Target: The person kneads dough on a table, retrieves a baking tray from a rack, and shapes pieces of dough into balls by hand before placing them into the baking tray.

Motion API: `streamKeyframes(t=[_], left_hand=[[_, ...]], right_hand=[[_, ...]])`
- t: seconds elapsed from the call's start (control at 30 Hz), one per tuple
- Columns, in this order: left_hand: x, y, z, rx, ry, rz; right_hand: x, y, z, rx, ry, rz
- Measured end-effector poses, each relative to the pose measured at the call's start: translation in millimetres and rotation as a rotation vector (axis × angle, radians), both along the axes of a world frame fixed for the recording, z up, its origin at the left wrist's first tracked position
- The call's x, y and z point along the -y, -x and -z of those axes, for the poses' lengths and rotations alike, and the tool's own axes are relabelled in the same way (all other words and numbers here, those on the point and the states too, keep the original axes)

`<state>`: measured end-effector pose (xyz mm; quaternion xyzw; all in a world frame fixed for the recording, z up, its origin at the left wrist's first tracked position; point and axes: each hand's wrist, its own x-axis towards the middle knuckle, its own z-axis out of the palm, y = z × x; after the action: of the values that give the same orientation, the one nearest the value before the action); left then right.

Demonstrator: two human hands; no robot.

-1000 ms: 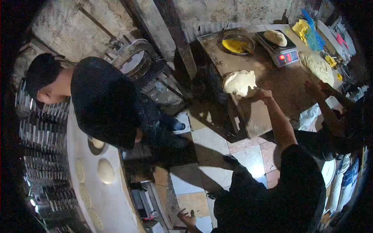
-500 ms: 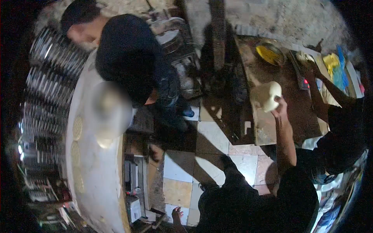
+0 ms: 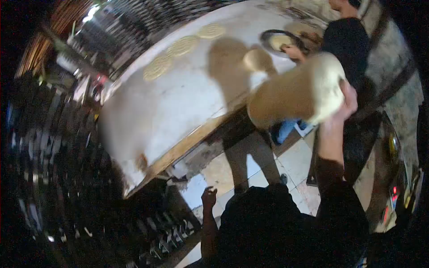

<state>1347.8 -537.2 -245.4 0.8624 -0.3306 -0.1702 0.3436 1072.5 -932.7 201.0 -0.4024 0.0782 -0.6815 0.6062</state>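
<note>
In my right hand (image 3: 346, 102) is a large, smooth, pale lump of dough (image 3: 328, 85), gripped at its right end and raised near the front edge of the white-topped table (image 3: 178, 111). Shadow covers the dough's left part. My left hand (image 3: 209, 196) hangs low over the tiled floor, fingers loosely curled and apart, with nothing visible in it. Flat patterned dough rounds (image 3: 182, 45) lie in a row along the table's far side. Nearer the co-worker rests a small plain dough piece (image 3: 258, 60).
A co-worker (image 3: 346, 42) stands at the table's far right, a hand (image 3: 294, 52) at a dark round pan (image 3: 268, 40) with pale dough in it. Stacked metal trays (image 3: 156, 22) line the far side. The table's wooden edge (image 3: 187, 145) runs diagonally ahead of me.
My view has swung left from the brown table to the white one. My right hand has carried the dough along, away from the brown table. My left hand still hangs low.
</note>
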Motion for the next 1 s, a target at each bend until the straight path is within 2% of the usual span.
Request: streamKeyframes(t=[0.03,0.1,0.13,0.17,0.2,0.23,0.27,0.3,0.33,0.37,0.4,0.5,0.57,0.63,0.7,0.73,0.77,0.8,0.83,0.87,0.9,0.97,1.0], left_hand=[[-11.6,-26.0,39.3,-0.267,0.257,-0.068],[1.8,-35.6,-38.8,0.044,0.157,-0.093],[3.8,-44.1,-55.2,0.067,0.196,-0.16],[7.4,-52.7,-70.5,0.09,0.236,-0.227],[13.9,-55.0,-104.3,0.041,0.252,-0.302],[15.2,-64.7,-109.9,0.071,0.297,-0.329],[15.1,-73.3,-112.9,0.102,0.341,-0.357],[15.8,-84.2,-117.3,0.138,0.384,-0.385],[20.9,-90.6,-146.4,0.066,0.391,-0.407],[19.5,-100.5,-154.4,0.04,0.407,-0.448],[19.8,-115.8,-159.9,0.021,0.425,-0.485],[42.8,-173.3,-175.6,0.095,0.565,-0.593],[76.4,-210.3,-210.0,0.109,0.586,-0.631],[116.4,-244.1,-228.7,0.175,0.584,-0.509],[170.2,-271.3,-244.2,0.337,0.468,-0.214],[194.1,-283.6,-259.8,0.185,0.179,0.038],[230.0,-294.4,-279.9,0.317,0.058,0.292],[252.2,-305.4,-274.9,0.403,-0.02,0.435],[274.1,-316.4,-269.6,0.489,-0.079,0.58],[282.8,-328.7,-235.9,0.54,-0.093,0.613],[293.6,-342.5,-215.6,0.599,-0.106,0.65],[324.5,-379.2,-209.1,0.231,-0.181,0.609],[335.0,-389.3,-206.5,0.049,-0.22,0.586]], right_hand=[[4.0,-47.5,-5.0,-0.077,0.136,-0.014],[14.3,-137.0,10.5,-0.338,0.577,0.142],[7.4,-178.4,25.2,-0.571,0.813,0.23],[-8.3,-218.4,39.2,-0.837,0.965,0.195],[-37.7,-257.7,31.2,-1.263,0.933,-0.109],[-67.0,-297.1,23.2,-1.721,0.95,-0.387],[-77.3,-318.1,92.0,-1.145,1.061,-0.387],[-100.8,-346.1,152.1,-1.04,1.085,-0.567],[-122.3,-362.8,228.5,-0.982,1.009,-0.729],[-140.4,-376.1,283.7,-0.918,0.928,-0.883],[-147.5,-385.4,303.3,-1.021,0.97,-0.97],[-103.2,-441.4,252.9,-0.895,1.173,-1.075],[-40.4,-502.8,236.7,-1.041,0.94,-1.299],[27.5,-540.5,243.9,-1.031,0.938,-0.759],[74.3,-546.7,249.5,-1.206,0.941,-0.199],[94.4,-547.8,259.3,-1.399,0.874,-0.058],[108.9,-541.9,263.4,-1.497,0.624,-0.287],[116.0,-529.4,266.1,-1.574,0.364,-0.517],[108.5,-510.7,275.8,-1.413,0.275,-0.459],[92.5,-487.3,287.7,-1.254,0.197,-0.397],[68.0,-468.3,308.0,-1.208,0.077,-0.297],[19.3,-427.5,376.5,-1.237,0.226,-0.195],[11.6,-419.1,385.9,-1.222,0.291,-0.239]])
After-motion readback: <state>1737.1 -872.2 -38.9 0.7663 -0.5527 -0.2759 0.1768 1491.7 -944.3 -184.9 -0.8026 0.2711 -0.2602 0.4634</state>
